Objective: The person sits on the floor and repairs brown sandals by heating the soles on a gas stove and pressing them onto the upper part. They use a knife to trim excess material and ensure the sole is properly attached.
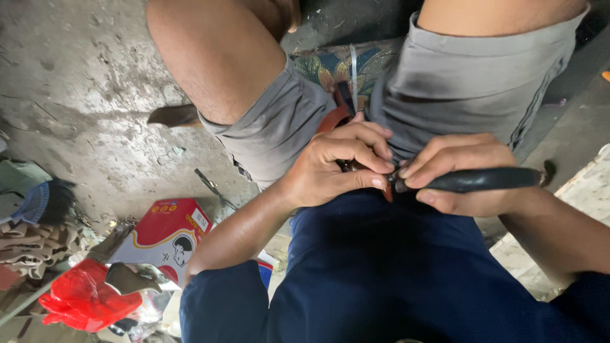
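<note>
While both grips close tight, left hand (pixel 337 166) pinching small brown piece (pixel 387 190), right hand (pixel 457 174) on black-handled tool (pixel 483 180), knees crowding.

Red-white rectangular carton (pixel 164 236) on floor, lower left; crumpled red plastic bag (pixel 82 297) beside it.

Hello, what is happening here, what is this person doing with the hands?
A person sits low over a concrete floor and works with both hands in the lap. The right hand holds a black-handled tool, its tip meeting a small dark piece pinched in the left hand. What the piece is cannot be told. A red and white box and a red plastic bag lie on the floor beside them.
</note>
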